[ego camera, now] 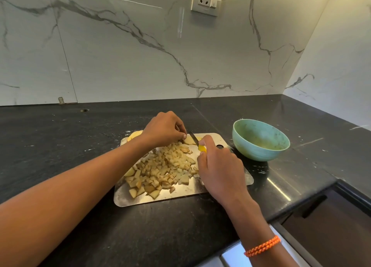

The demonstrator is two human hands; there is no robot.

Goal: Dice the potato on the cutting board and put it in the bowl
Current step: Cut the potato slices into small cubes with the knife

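Note:
A steel cutting board (pixel 180 196) lies on the black counter with a heap of diced potato (pixel 162 170) spread over its middle. At the board's far edge lies an uncut potato slice (pixel 189 140). My left hand (pixel 163 129) pinches that slice with curled fingertips. My right hand (pixel 217 170) grips a knife by its yellow handle (pixel 202 148), and the dark blade (pixel 194 138) rests across the slice. A green bowl (pixel 261 140) stands to the right of the board, with no potato visible inside.
Another potato piece (pixel 135 135) sits behind my left wrist at the board's far left corner. The black counter (pixel 80 146) ends in a front edge at the right, with a dark drawer front (pixel 331 226) below. A marble wall with a socket (pixel 206 0) rises behind.

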